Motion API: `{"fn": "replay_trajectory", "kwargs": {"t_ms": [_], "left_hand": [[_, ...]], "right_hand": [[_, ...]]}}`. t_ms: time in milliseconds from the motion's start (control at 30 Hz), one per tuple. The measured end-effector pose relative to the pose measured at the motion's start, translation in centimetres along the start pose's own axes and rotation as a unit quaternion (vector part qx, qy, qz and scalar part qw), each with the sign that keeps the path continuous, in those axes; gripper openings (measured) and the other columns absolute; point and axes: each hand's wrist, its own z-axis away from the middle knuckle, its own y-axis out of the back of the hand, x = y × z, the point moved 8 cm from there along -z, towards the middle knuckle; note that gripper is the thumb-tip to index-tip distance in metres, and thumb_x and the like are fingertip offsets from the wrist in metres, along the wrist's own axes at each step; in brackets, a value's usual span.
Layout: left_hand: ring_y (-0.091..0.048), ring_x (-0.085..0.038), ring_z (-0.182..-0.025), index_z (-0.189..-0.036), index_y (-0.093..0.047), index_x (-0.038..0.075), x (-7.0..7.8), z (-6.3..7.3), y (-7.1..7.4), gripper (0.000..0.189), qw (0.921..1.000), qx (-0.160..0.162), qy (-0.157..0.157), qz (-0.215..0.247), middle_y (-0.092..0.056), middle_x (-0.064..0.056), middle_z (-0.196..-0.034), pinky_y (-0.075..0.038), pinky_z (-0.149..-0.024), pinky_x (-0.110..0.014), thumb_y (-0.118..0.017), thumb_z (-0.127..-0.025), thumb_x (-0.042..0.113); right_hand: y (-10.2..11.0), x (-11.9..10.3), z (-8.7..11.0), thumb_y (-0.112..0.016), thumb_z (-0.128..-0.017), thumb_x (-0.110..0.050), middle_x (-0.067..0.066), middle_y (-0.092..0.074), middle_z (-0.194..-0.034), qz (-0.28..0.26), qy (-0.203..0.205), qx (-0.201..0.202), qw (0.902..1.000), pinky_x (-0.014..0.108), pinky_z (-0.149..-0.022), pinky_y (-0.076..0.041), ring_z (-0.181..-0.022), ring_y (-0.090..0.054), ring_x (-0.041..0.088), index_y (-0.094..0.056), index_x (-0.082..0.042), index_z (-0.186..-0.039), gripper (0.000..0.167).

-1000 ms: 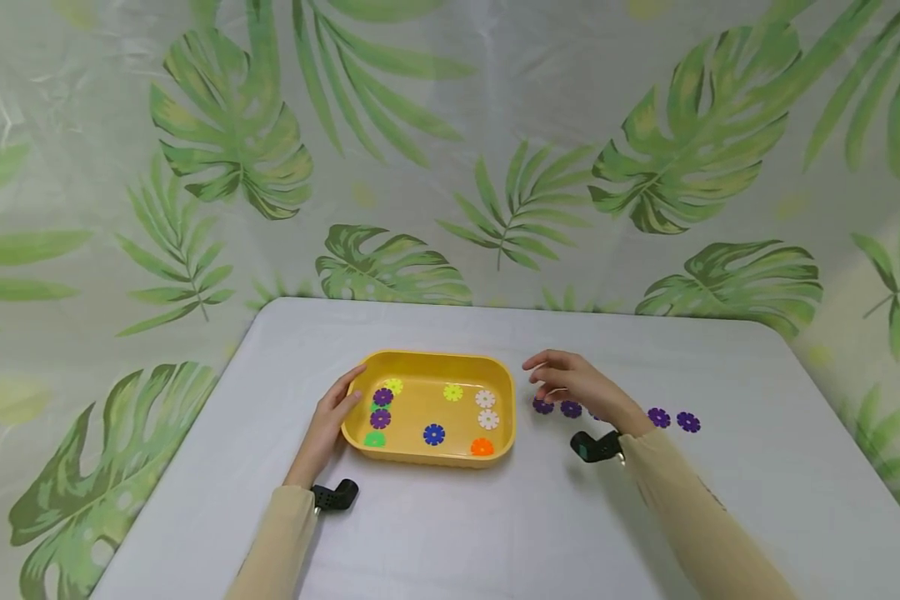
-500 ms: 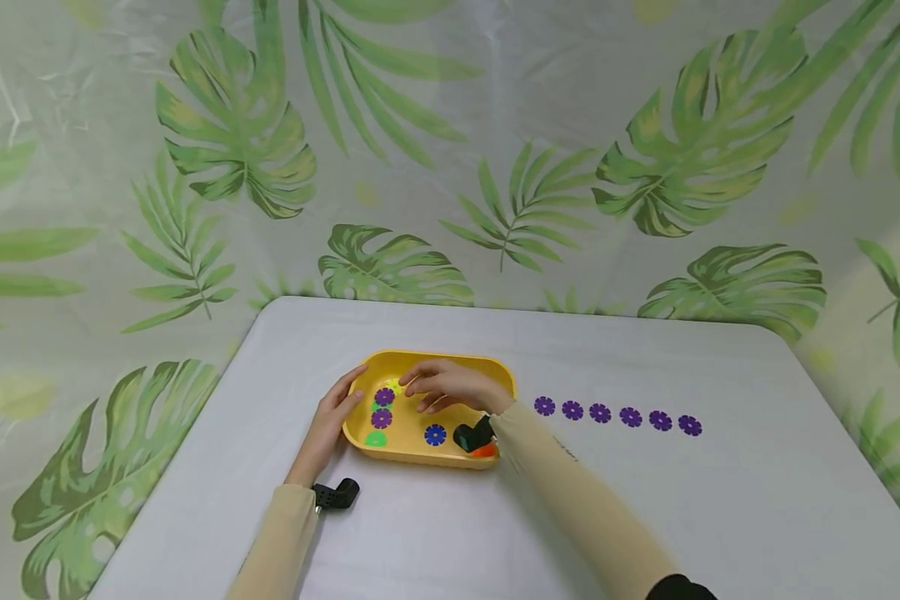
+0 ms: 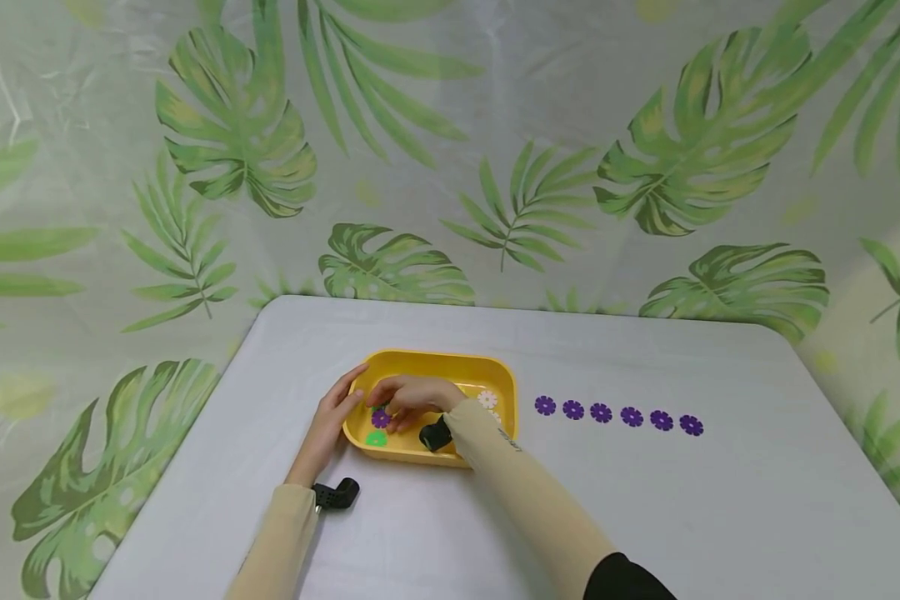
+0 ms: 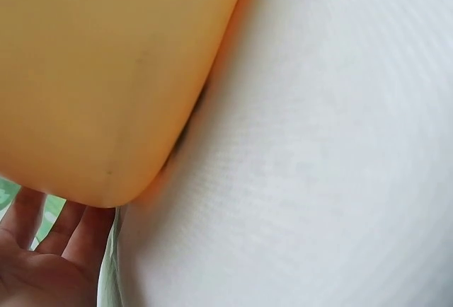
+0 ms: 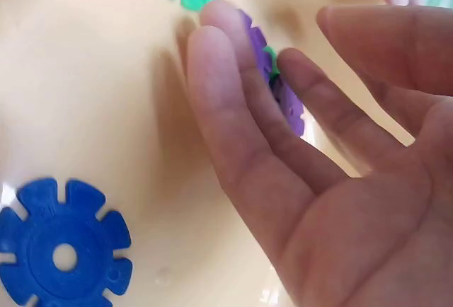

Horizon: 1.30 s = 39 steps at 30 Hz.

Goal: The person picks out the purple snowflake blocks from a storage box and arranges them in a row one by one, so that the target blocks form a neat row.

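Observation:
A yellow plastic tray point(image 3: 450, 360) holds several notched flower-shaped discs. My left hand point(image 3: 328, 429) grips the tray's left end, thumb over the rim; in the left wrist view its fingers lie along the tray's outer wall point(image 4: 106, 80). My right hand point(image 3: 418, 396) is down inside the tray's left half, with fingers bent loosely and parted. Just beyond those fingers, in the right wrist view, are purple discs point(image 5: 291, 109), partly hidden, with a bit of green between them. A light green disc point(image 3: 376, 438) lies in the near left corner. A blue disc point(image 5: 99, 240) sits beside the right hand.
To the right of the tray, several purple discs point(image 3: 600, 412) form a row on the white table point(image 3: 645, 500). White discs point(image 3: 487, 400) lie at the tray's right end, partly behind the right sleeve. A leaf-patterned cloth point(image 3: 540, 125) hangs behind the table.
My right hand has moved left from above the table's purple row into the tray, then lower toward the purple discs at its left end. My left hand keeps its grip on the tray.

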Motion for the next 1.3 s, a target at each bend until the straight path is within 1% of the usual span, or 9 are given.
{"fn": "replay_trajectory", "kwargs": {"t_ms": [133,233,333,433,600,767,967,1133,1300], "left_hand": [[-0.02,-0.022,-0.141,-0.146,-0.04,0.007,1.4,0.4,-0.5,0.044,0.9999,-0.009,0.007,0.01,-0.027,-0.011,-0.154,-0.017,-0.115,-0.038,-0.045,-0.102,0.013],[-0.02,-0.023,-0.141,-0.146,-0.038,0.004,2.3,0.5,-0.9,0.044,0.9998,-0.014,0.01,0.011,-0.026,-0.013,-0.154,-0.017,-0.115,-0.037,-0.043,-0.102,0.009],[-0.02,-0.022,-0.142,-0.146,-0.037,0.003,2.4,0.5,-1.1,0.044,0.9998,-0.015,0.014,0.005,-0.026,-0.013,-0.154,-0.018,-0.115,-0.037,-0.043,-0.102,0.009],[-0.02,-0.022,-0.142,-0.146,-0.037,0.003,2.4,0.5,-1.2,0.044,0.9998,-0.015,0.015,0.003,-0.026,-0.012,-0.154,-0.019,-0.115,-0.037,-0.043,-0.102,0.009],[-0.02,-0.02,-0.141,-0.146,-0.037,0.005,2.4,0.4,-1.3,0.044,0.9997,-0.018,0.016,0.008,-0.026,-0.011,-0.154,-0.02,-0.114,-0.036,-0.043,-0.103,0.01],[-0.021,-0.02,-0.141,-0.146,-0.038,0.006,2.3,0.4,-1.3,0.044,0.9997,-0.013,0.019,0.01,-0.027,-0.01,-0.154,-0.02,-0.114,-0.036,-0.044,-0.102,0.01],[-0.021,-0.018,-0.141,-0.146,-0.04,0.008,2.3,0.6,-1.1,0.044,0.9997,-0.01,0.019,0.008,-0.028,-0.008,-0.154,-0.019,-0.114,-0.034,-0.045,-0.102,0.011],[-0.021,-0.02,-0.141,-0.146,-0.039,0.009,2.3,0.8,-0.9,0.044,0.9998,-0.009,0.02,0.001,-0.027,-0.008,-0.154,-0.02,-0.115,-0.036,-0.045,-0.102,0.013],[-0.021,-0.02,-0.141,-0.147,-0.038,0.008,2.2,1.1,-0.7,0.045,0.9997,-0.006,0.025,0.001,-0.027,-0.008,-0.154,-0.02,-0.114,-0.035,-0.044,-0.103,0.012]], "right_hand": [[0.1,0.2,-0.3,-0.046,-0.091,0.008,0.012,-0.059,-0.103,0.008,-0.011,0.004,0.9999,0.033,-0.075,-0.057,-0.068,-0.061,0.02,-0.058,0.005,-0.12,0.032],[0.2,0.4,-0.3,-0.045,-0.09,0.009,0.011,-0.059,-0.094,0.015,-0.012,0.009,0.9998,0.032,-0.071,-0.057,-0.066,-0.061,0.019,-0.059,0.005,-0.115,0.029],[0.4,0.5,-0.3,-0.047,-0.091,0.008,0.009,-0.06,-0.083,0.022,-0.007,0.018,0.9996,0.026,-0.062,-0.056,-0.059,-0.059,0.016,-0.06,0.005,-0.109,0.022],[0.8,0.5,0.0,-0.049,-0.091,0.007,0.008,-0.058,-0.075,0.028,0.006,0.026,0.9992,0.02,-0.052,-0.051,-0.053,-0.055,0.013,-0.06,0.005,-0.104,0.018],[2.1,0.2,1.4,-0.049,-0.091,0.005,0.005,-0.056,-0.069,0.029,0.025,0.03,0.9988,0.017,-0.048,-0.046,-0.049,-0.051,0.01,-0.062,0.005,-0.106,0.02],[4.5,0.0,4.0,-0.048,-0.093,0.002,0.005,-0.055,-0.069,0.014,0.051,0.03,0.9981,0.022,-0.055,-0.049,-0.053,-0.051,0.011,-0.061,0.003,-0.105,0.018],[8.4,0.9,8.4,-0.048,-0.096,-0.005,0.008,-0.059,-0.081,0.006,0.089,0.043,0.9951,0.025,-0.061,-0.051,-0.061,-0.053,0.014,-0.059,0.002,-0.109,0.018],[11.9,3.1,12.3,-0.05,-0.096,-0.008,0.009,-0.058,-0.087,-0.004,0.093,0.071,0.9931,0.024,-0.062,-0.05,-0.065,-0.051,0.016,-0.057,0.003,-0.112,0.021],[15.3,6.6,16.4,-0.048,-0.099,-0.009,0.01,-0.055,-0.086,-0.013,0.083,0.109,0.9905,0.025,-0.063,-0.05,-0.067,-0.05,0.016,-0.053,0.006,-0.114,0.022]]}}
